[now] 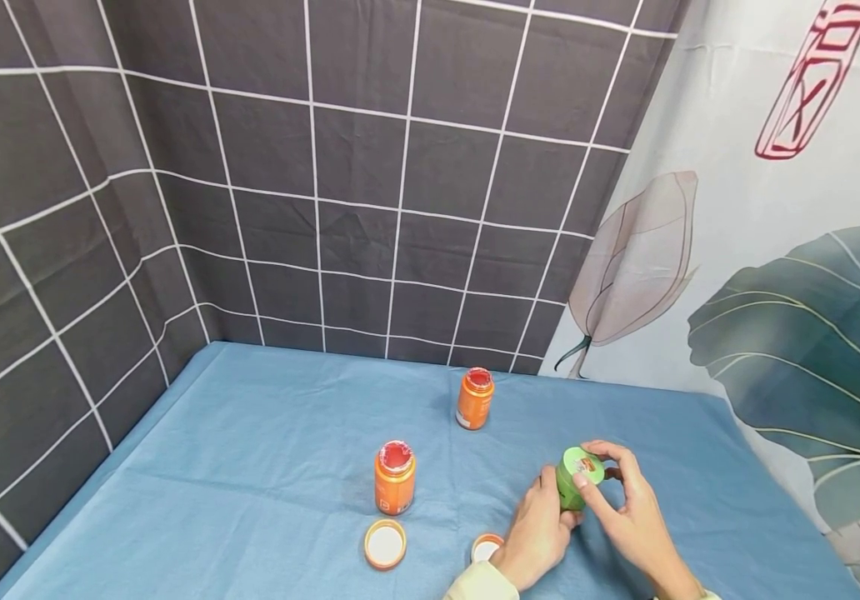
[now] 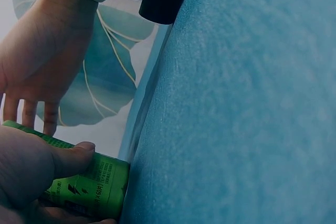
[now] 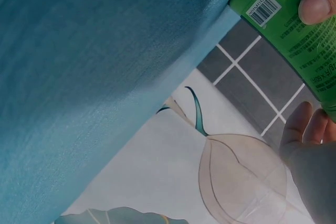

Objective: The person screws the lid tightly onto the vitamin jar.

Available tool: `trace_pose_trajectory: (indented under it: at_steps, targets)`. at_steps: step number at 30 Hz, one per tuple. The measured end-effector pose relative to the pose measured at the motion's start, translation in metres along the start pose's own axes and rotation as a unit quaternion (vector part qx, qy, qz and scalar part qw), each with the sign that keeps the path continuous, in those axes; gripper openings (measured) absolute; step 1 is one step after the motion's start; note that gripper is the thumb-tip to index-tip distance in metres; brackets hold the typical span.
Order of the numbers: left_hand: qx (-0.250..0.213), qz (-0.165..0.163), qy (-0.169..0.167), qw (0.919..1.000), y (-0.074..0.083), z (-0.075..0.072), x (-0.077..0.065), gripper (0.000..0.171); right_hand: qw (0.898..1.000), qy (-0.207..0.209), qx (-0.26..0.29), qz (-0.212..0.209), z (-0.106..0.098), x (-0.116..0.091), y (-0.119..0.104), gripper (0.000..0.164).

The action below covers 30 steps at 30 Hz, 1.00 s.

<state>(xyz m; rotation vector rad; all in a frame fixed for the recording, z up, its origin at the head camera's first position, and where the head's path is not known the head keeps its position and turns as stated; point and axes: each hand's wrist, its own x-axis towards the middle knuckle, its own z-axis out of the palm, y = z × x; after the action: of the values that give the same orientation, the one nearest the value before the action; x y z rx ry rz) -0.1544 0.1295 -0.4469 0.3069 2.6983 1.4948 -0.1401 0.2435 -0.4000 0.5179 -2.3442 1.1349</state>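
L hand [image 1: 538, 529] grips the body of the green bottle [image 1: 569, 493], its thumb flat along the printed side in the L wrist view; fingers curled round, not spread. R hand [image 1: 636, 525] pinches the green lid [image 1: 584, 464] on top of that bottle, thumb on the near edge, index on the far edge, approx. opposite each other; can't tell how the rest of its fingers press. Bottle is approx. upright btwn the two hands, base meeting the blue tablecloth [image 1: 250, 467] in both wrist views; can't tell if full weight is on it. Lid has a small orange-and-white sticker; body has dark print, plus a barcode [image 3: 263, 9] nr the base.

Just L of the green bottle, on the near side, a white-lined orange lid [image 1: 486, 547] lies inner face up, partly hidden by the L hand. Cream sleeve [image 1: 484, 582] is nearer the wearer than the bottle. Further L of the bottle, approx. level w/ it: an uncapped orange bottle [image 1: 396, 482], upright, reddish mouth, ragged pale rim; a second upturned lid [image 1: 385, 544] w/ white lining lies just nearer than it. Beyond the green bottle & to its L: another uncapped orange bottle [image 1: 474, 403], also upright. Well behind the green bottle: dark grid-pattern backdrop [image 1: 355, 167]; to its R, a pale leaf-print hanging [image 1: 775, 275].
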Motion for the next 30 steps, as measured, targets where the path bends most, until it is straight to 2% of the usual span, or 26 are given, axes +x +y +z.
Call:
trace_pose_trajectory:
  at_steps: [11, 19, 27, 30]
  targets:
    - [-0.002, -0.008, -0.002, 1.0, -0.001, 0.0, 0.0, 0.041, 1.0, 0.004, -0.014, 0.017, 0.001, 0.0, 0.002, 0.04]
    - [-0.008, -0.011, 0.003, 0.9999, -0.001, 0.001, -0.001, 0.041, 1.0, 0.004, -0.017, 0.016, 0.005, -0.004, 0.03, 0.045]
    - [0.007, 0.02, 0.025, 0.9995, -0.002, 0.0, -0.002, 0.04, 1.0, -0.012, -0.002, -0.027, 0.004, -0.005, 0.038, 0.048]
    - [0.015, 0.032, 0.032, 0.9989, -0.002, 0.0, -0.002, 0.039, 0.999, -0.011, 0.003, -0.031, 0.003, -0.005, 0.036, 0.046]
